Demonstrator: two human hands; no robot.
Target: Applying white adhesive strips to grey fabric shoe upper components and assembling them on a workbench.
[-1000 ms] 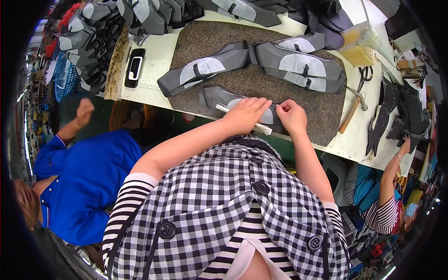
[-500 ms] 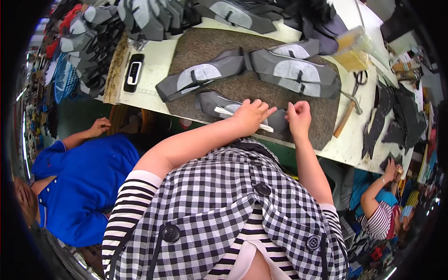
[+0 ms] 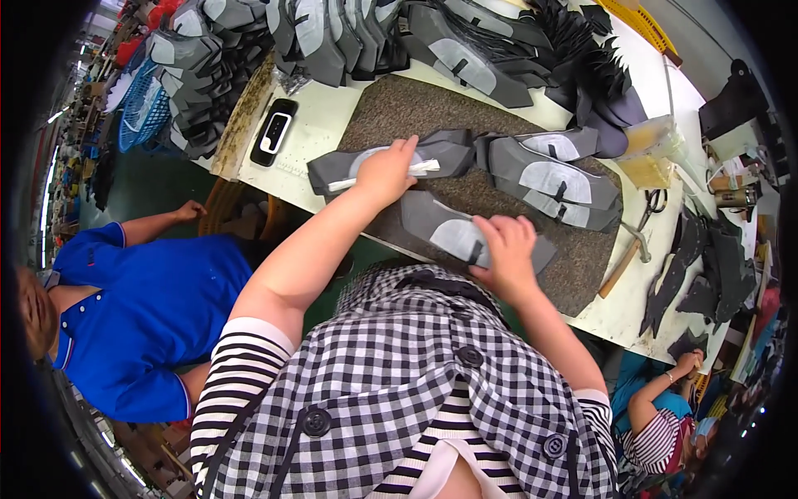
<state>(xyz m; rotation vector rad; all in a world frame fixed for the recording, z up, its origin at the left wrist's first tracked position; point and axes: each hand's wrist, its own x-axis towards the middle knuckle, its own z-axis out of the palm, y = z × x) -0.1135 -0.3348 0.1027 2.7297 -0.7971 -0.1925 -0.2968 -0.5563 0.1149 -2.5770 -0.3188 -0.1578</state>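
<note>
On the brown mat (image 3: 399, 100) lie several flat dark grey shoe-upper pieces, each with a pale half-oval patch, some showing a small black tab. My left hand (image 3: 385, 176) is closed over a bundle of thin white strips (image 3: 426, 166), above the left upper piece (image 3: 453, 148). My palm hides the middle of the strips. At the mat's near edge, my right hand (image 3: 509, 256) grips another upper piece (image 3: 440, 224) near its black tab, thumb at the near edge and fingers bent on top. Overlapping upper pieces (image 3: 565, 187) rest to the right, untouched.
Stacks of upper pieces (image 3: 341, 37) line the table's far side. A black-and-white device (image 3: 273, 133) lies left; a hammer (image 3: 623, 266), scissors (image 3: 655, 200) and a yellowish block (image 3: 648, 162) lie right. A co-worker in blue (image 3: 158, 308) sits at left, another person (image 3: 661, 420) at right.
My left hand moved left and away from me with the white strips, off the near piece onto the left one. My right hand, formerly pinched above the near piece, came down onto it.
</note>
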